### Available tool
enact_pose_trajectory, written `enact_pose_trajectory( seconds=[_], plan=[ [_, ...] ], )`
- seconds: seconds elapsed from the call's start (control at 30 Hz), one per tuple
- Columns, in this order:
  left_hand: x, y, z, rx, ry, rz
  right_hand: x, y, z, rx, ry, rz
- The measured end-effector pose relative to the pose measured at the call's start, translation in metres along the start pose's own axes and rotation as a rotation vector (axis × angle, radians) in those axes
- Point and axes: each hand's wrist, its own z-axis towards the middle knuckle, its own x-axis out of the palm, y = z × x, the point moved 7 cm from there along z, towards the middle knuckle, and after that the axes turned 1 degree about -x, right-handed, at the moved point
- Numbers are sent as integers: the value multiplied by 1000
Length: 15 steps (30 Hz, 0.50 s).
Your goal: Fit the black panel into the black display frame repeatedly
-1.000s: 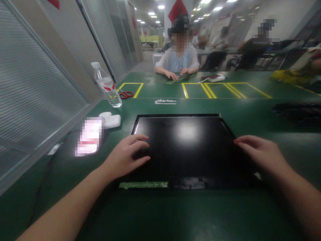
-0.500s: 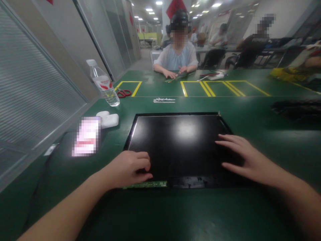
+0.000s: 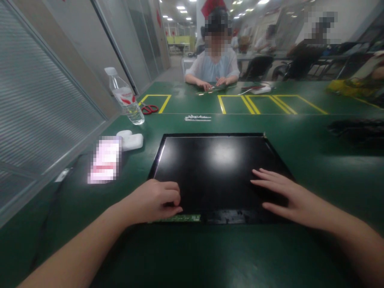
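Left grip curled over near-left part of panel; whether anything is pinched cannot be told. Right grip spread, nothing grasped, held over panel's right side; contact unclear. Panel laid flat on counter, between both grips. Green strip at panel's near edge, partly hidden by left grip; could be bent or snagged if pressed there. Panel face could be scratched or cracked by uneven pressure. Phone and bottle set off to left.
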Motion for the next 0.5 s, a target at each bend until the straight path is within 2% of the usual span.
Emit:
enact_pose_trajectory(
  seconds=[0.5],
  plan=[
    [3,-1,1,-21,-1,-130,0,3,1,6,23,-11]
  ],
)
